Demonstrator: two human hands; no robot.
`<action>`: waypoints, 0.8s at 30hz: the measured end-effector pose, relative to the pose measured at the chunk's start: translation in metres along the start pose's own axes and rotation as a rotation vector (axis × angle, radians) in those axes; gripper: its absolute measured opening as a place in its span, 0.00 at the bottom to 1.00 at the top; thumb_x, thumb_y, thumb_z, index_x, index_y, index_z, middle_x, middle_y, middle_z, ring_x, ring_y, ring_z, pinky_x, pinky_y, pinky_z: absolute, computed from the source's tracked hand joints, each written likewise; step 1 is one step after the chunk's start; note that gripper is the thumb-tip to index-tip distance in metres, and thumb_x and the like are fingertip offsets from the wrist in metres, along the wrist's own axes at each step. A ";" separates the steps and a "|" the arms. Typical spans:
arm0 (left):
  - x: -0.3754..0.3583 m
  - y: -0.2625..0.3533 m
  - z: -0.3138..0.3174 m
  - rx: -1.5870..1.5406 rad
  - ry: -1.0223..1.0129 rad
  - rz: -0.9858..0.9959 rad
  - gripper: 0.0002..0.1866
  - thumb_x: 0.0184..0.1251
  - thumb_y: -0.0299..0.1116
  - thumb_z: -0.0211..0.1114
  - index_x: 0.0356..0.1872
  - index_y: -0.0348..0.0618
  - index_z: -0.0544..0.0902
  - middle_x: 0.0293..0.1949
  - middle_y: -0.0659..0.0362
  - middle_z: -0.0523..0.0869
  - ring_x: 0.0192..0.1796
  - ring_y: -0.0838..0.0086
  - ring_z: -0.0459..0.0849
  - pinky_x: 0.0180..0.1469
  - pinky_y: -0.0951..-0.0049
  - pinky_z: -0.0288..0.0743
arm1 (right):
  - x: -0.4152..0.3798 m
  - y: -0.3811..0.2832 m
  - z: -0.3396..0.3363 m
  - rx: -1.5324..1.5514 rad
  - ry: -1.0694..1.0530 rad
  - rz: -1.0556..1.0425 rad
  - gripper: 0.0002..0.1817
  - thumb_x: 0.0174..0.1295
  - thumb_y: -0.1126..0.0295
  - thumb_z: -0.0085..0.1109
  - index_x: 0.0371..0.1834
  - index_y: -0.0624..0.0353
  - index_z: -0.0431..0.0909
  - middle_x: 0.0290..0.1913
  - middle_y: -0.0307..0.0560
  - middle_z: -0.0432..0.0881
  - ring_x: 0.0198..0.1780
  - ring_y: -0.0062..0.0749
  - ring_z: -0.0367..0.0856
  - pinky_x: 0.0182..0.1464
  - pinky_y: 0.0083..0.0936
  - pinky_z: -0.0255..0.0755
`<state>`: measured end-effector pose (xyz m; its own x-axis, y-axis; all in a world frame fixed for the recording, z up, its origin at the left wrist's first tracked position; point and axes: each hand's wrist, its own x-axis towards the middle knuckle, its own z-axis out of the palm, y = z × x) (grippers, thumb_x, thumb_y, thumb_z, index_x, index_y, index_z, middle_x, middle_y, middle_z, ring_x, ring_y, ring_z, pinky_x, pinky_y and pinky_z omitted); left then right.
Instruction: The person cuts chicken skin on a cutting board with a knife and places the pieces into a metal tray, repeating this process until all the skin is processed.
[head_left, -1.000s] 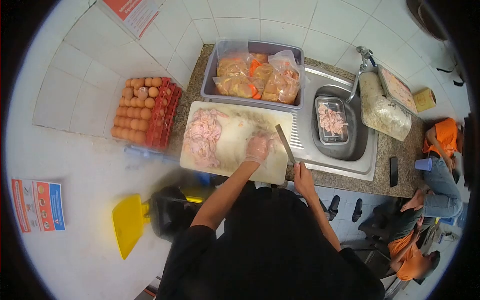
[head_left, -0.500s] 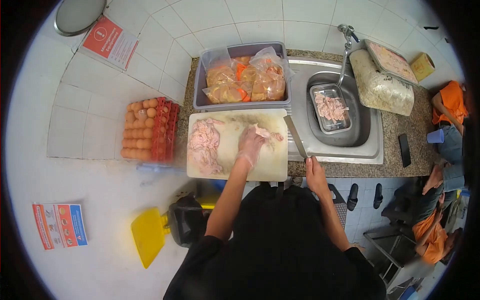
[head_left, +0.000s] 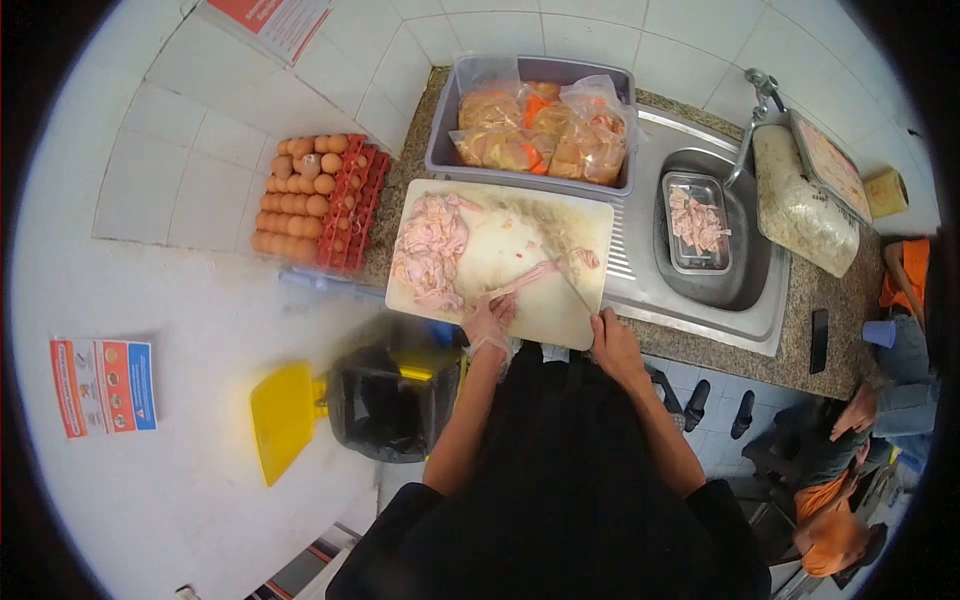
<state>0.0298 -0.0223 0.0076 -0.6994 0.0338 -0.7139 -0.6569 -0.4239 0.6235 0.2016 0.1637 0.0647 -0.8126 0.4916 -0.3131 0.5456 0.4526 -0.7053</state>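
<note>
On a white cutting board [head_left: 500, 236], my left hand [head_left: 488, 322], in a clear glove, has its fingers on one end of a pale pink strip of meat [head_left: 522, 284]. My right hand [head_left: 612, 340] is wrapped round the handle of a knife [head_left: 576, 290], whose thin blade reaches over the board to the strip's other end. At the board's left lies a heap of pink skin or meat [head_left: 430, 250]. A small scrap [head_left: 586, 258] rests near the right edge.
Behind the board stands a grey tub [head_left: 530, 182] of bagged food. Eggs [head_left: 300, 205] in red trays are at the left. The sink [head_left: 745, 270] at the right holds a metal tray of meat pieces [head_left: 698, 222]. A phone [head_left: 819, 340] lies on the counter; people in orange are at far right.
My left hand has moved toward the board's front edge, and a strip now stretches from it to the right. The knife has come from beside the board to over it. The view has shifted.
</note>
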 end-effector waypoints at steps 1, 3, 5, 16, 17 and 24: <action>-0.002 0.004 0.002 0.057 0.017 -0.015 0.10 0.80 0.35 0.59 0.46 0.37 0.76 0.39 0.52 0.87 0.42 0.61 0.91 0.42 0.64 0.89 | 0.004 -0.001 0.001 0.002 0.038 0.015 0.18 0.81 0.56 0.44 0.46 0.63 0.70 0.36 0.77 0.82 0.41 0.78 0.81 0.43 0.65 0.71; -0.013 0.016 0.005 0.288 0.055 0.009 0.10 0.78 0.35 0.61 0.44 0.37 0.78 0.35 0.52 0.87 0.40 0.62 0.91 0.39 0.65 0.87 | 0.012 -0.001 0.003 0.003 0.120 0.044 0.18 0.81 0.57 0.45 0.46 0.63 0.70 0.35 0.77 0.82 0.40 0.78 0.80 0.43 0.65 0.71; -0.027 0.036 0.013 0.632 0.096 0.092 0.11 0.76 0.36 0.63 0.43 0.36 0.81 0.32 0.52 0.88 0.38 0.61 0.90 0.37 0.64 0.85 | 0.011 -0.012 -0.003 0.010 0.130 0.008 0.17 0.81 0.57 0.45 0.45 0.64 0.70 0.34 0.76 0.82 0.39 0.79 0.80 0.42 0.65 0.71; 0.026 0.002 0.011 1.259 -0.377 1.346 0.02 0.64 0.28 0.66 0.32 0.44 0.84 0.34 0.52 0.85 0.41 0.52 0.84 0.44 0.55 0.77 | 0.006 -0.036 0.048 0.044 -0.092 -0.047 0.16 0.82 0.59 0.43 0.46 0.64 0.66 0.28 0.76 0.80 0.35 0.79 0.79 0.38 0.68 0.68; 0.030 0.000 0.008 1.215 -0.385 1.339 0.01 0.63 0.28 0.65 0.33 0.45 0.84 0.34 0.52 0.84 0.41 0.52 0.83 0.44 0.54 0.77 | 0.004 -0.037 0.052 0.050 -0.084 -0.034 0.15 0.82 0.59 0.44 0.46 0.63 0.66 0.28 0.75 0.80 0.35 0.79 0.79 0.38 0.68 0.67; 0.036 0.007 -0.001 1.395 -0.480 1.275 0.08 0.61 0.27 0.62 0.40 0.48 0.86 0.38 0.53 0.85 0.44 0.54 0.84 0.44 0.55 0.78 | 0.029 -0.062 0.063 0.025 -0.038 -0.029 0.15 0.81 0.59 0.44 0.46 0.63 0.67 0.28 0.74 0.80 0.34 0.78 0.79 0.37 0.68 0.67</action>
<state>0.0000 -0.0247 -0.0144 -0.7170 0.6431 0.2689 0.6571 0.4948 0.5686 0.1312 0.1033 0.0590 -0.8353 0.4498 -0.3161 0.5171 0.4473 -0.7297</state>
